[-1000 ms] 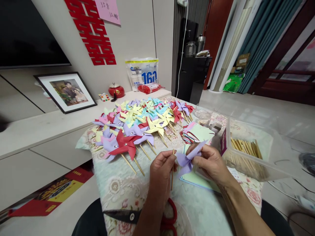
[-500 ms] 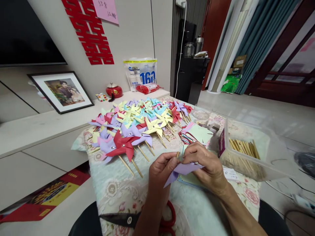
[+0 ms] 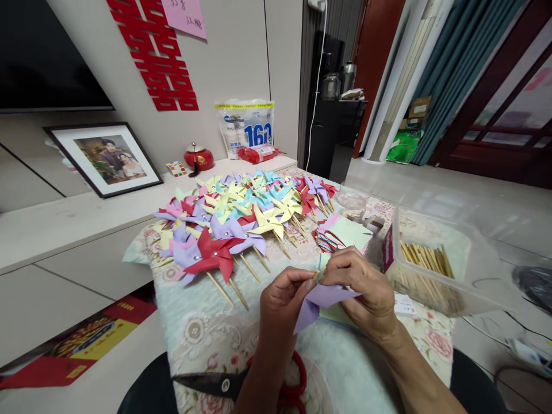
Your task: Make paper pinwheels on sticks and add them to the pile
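Note:
A lavender paper pinwheel (image 3: 324, 298) is between my two hands over the table. My left hand (image 3: 280, 302) is closed, pinching a thin wooden stick (image 3: 316, 276) whose tip pokes out past the thumb; the rest of it is hidden. My right hand (image 3: 364, 290) is closed on the pinwheel, fingertips pressed at its centre beside the stick tip. What exactly lies under those fingertips cannot be seen. Beneath my left forearm lie scissors (image 3: 297, 374) with red handles and dark blades. Pale paper sheets (image 3: 334, 313) lie under my right hand.
Many finished pinwheels (image 3: 215, 253) on sticks cover the table's far left. Cut paper pieces (image 3: 345, 233) lie beyond my right hand. A clear plastic box (image 3: 425, 282) of wooden sticks stands at the right. A framed photo (image 3: 106, 158) and a red pot (image 3: 199, 157) stand on the cabinet.
The lavender pinwheel has shifted slightly right, and its lower blade hangs more openly. The stick tip has moved closer to my right fingertips. Both hands keep their grip.

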